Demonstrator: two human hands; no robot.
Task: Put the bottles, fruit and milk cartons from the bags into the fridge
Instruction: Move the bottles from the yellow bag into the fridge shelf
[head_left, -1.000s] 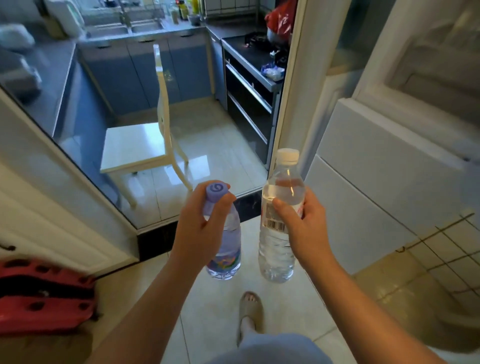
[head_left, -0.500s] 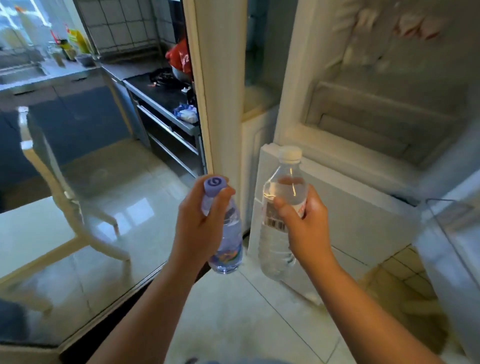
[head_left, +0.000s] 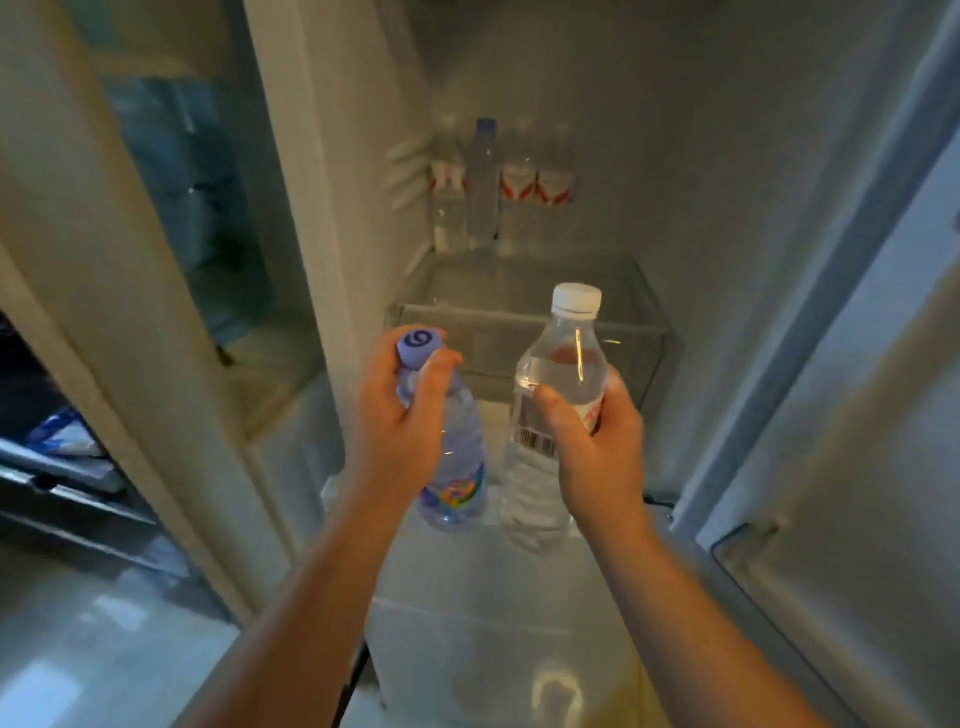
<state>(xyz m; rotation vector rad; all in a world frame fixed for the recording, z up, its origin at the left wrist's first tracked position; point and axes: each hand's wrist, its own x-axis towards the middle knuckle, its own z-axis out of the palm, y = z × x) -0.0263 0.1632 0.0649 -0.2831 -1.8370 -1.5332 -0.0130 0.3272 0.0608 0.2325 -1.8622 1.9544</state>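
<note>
Left hand (head_left: 400, 421) clamps the purple-capped bottle (head_left: 460, 483), swirl on cap; right hand (head_left: 597, 452) curls round the white-capped bottle (head_left: 563, 364), barcode visible, brand unreadable. Perhaps 4 shelved bottles (head_left: 483, 182) stand behind.

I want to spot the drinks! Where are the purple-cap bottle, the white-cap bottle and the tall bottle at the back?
purple-cap bottle (head_left: 460, 457), head view, lower clear body above the colourful label.
white-cap bottle (head_left: 566, 366), head view, clear shoulder under the cap.
tall back bottle (head_left: 483, 192), head view, middle of its body.
</note>
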